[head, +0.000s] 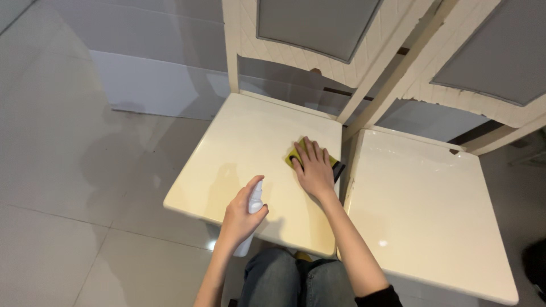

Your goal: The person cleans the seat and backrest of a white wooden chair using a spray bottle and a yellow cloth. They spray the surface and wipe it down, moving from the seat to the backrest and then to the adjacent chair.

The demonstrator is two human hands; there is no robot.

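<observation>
My right hand (313,168) lies flat, fingers spread, pressing a yellow-green cloth (295,154) onto the glossy cream seat of the left chair (239,148), near the seat's far right corner. My left hand (242,215) grips a small white spray bottle (254,206) above the seat's front edge, nozzle end up, with the index finger on top. Only the edges of the cloth show around my right hand.
A second cream chair seat (426,210) stands close on the right, with a narrow gap between the two. Both chairs have grey padded backs (318,23). My knees in blue jeans (296,281) are under the front edge. Light tiled floor (68,170) lies to the left.
</observation>
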